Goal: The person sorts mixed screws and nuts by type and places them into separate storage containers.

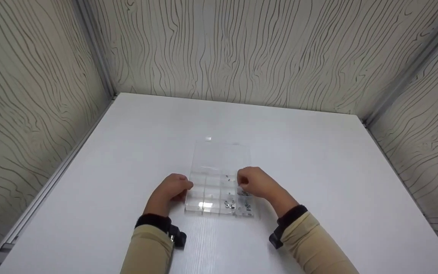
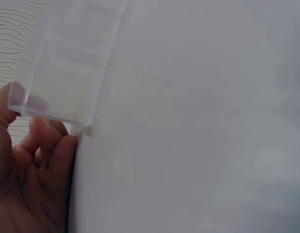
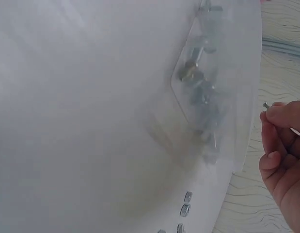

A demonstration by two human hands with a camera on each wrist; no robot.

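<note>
Clear plastic compartment box (image 1: 219, 182) sits mid-table (image 1: 318, 160), lid open toward 12 o'clock. I see my left hand (image 1: 171, 189) gripping its 9 o'clock edge, my right hand (image 1: 255, 182) pinching a small screw (image 3: 265, 105); sorting, I judge; next needs aim over one cell.

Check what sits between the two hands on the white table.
The clear plastic compartment box, holding small metal screws, lies between left hand and right hand, in the head view.
</note>
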